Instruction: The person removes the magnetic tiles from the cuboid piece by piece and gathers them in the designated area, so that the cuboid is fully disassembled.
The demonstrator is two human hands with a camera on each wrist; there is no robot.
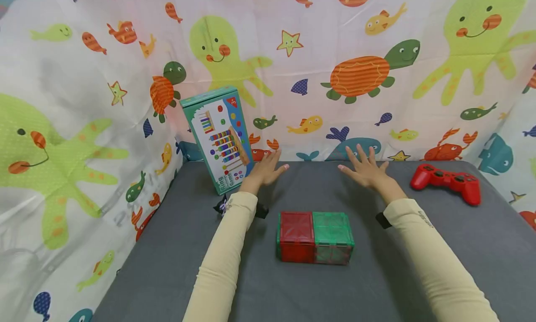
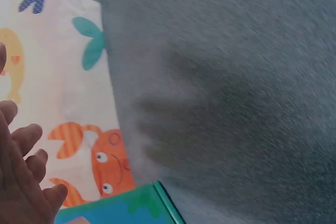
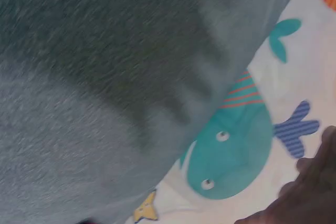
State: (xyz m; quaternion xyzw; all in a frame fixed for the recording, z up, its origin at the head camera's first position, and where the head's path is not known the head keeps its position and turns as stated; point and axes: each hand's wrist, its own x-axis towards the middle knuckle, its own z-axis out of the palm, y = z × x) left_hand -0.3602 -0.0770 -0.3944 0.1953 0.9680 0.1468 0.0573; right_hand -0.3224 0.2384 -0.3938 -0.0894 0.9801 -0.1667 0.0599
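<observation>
Both hands are held out over the far part of the grey table, palms down, with nothing in them. The left hand has its fingers extended and is beside a boxed ring game, overlapping its lower right edge in the head view. With fingers spread, the right hand hangs over the table to the left of a red game controller. Between the forearms, nearer the body, sit a red see-through block and a green see-through block, side by side and touching.
A patterned cloth with sea animals stands behind and along the sides of the grey table. A small dark, crumpled-looking item lies by the left wrist, near the foot of the box.
</observation>
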